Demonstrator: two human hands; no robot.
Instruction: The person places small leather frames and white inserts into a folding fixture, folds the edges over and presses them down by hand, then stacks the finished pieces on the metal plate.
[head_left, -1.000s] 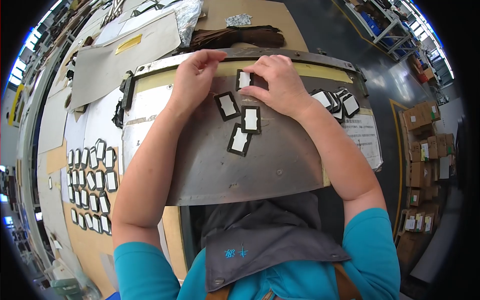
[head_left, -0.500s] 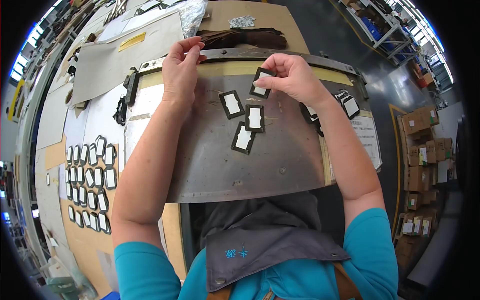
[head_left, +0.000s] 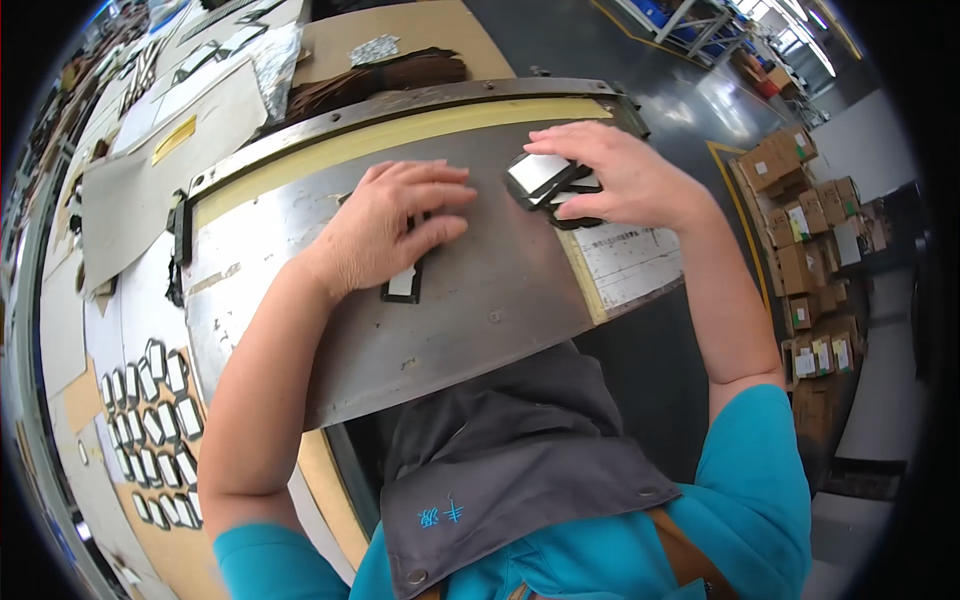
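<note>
My left hand (head_left: 385,225) hovers over the middle of the metal plate (head_left: 470,275), fingers apart. It hides most of the loose black-framed pieces with white centres; the end of one piece (head_left: 402,286) shows below the palm. At the plate's right side my right hand (head_left: 625,175) is at a pile of similar pieces (head_left: 540,176), thumb and fingers apart around its right side. Whether a piece is gripped there I cannot make out.
Several rows of framed pieces (head_left: 152,425) lie on the table at the left. A brown bundle (head_left: 380,82) is behind the plate's metal bar (head_left: 400,101). A printed sheet (head_left: 630,262) lies at the right; cardboard boxes (head_left: 800,225) stand beyond.
The view has turned right. My right hand has moved from the middle of the plate to the pile, and my left hand has come down over the loose pieces.
</note>
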